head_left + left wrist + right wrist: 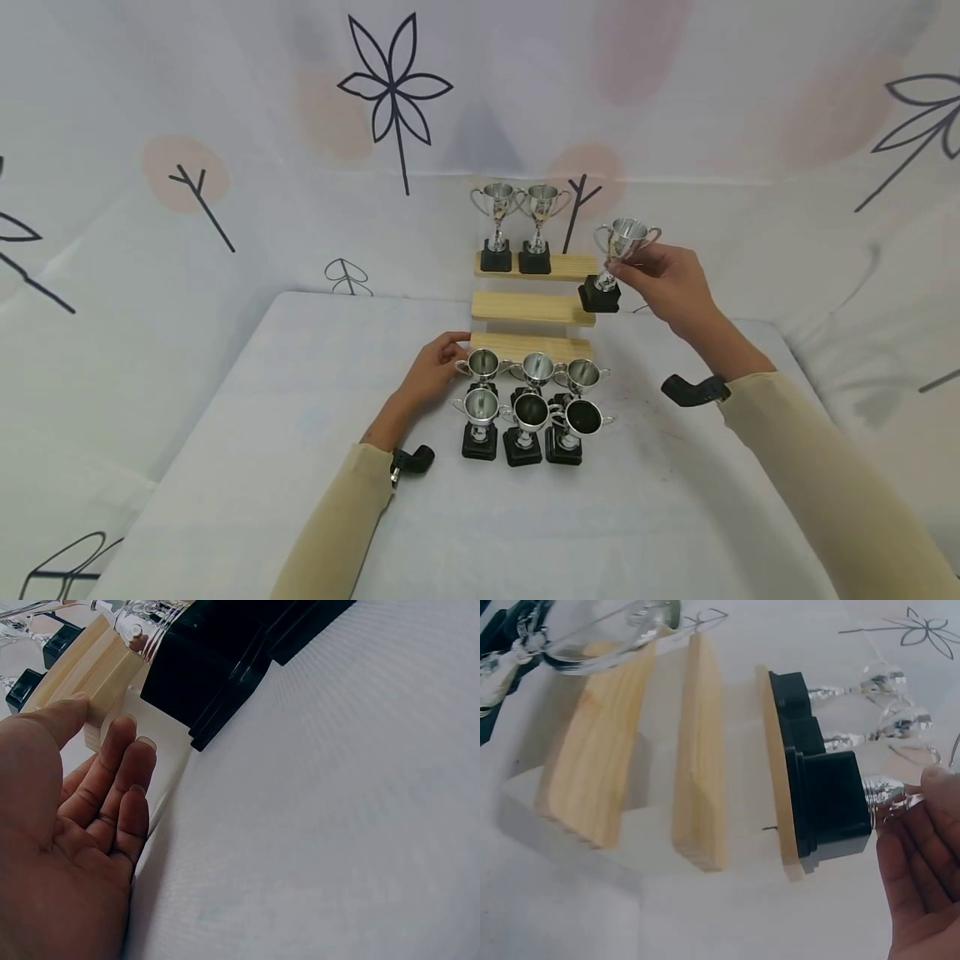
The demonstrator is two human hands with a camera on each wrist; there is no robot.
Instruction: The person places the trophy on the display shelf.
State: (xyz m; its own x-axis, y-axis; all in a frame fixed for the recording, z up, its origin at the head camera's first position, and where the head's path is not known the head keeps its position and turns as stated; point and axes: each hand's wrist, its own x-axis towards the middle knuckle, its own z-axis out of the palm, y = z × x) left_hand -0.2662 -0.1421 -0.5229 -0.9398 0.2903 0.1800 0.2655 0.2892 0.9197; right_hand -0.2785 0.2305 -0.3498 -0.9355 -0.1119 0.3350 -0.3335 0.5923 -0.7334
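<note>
My right hand [671,283] pinches a small silver trophy cup [627,237] by its stem, just below the bowl. Its black base [832,806] tilts close beside the right end of the top wooden shelf board [573,267] and overlaps that board in the right wrist view. Two more trophies [497,204] stand upright at the left and middle of this board. My left hand [433,371] holds the left end of the lowest board [517,343], thumb on its upper face and fingers around the end, as the left wrist view shows [109,682].
Several trophies [480,408] stand in two rows of three on the white table [337,333], right in front of the stepped shelf. The middle board [532,307] is bare. A white patterned cloth [247,125] hangs behind the shelf.
</note>
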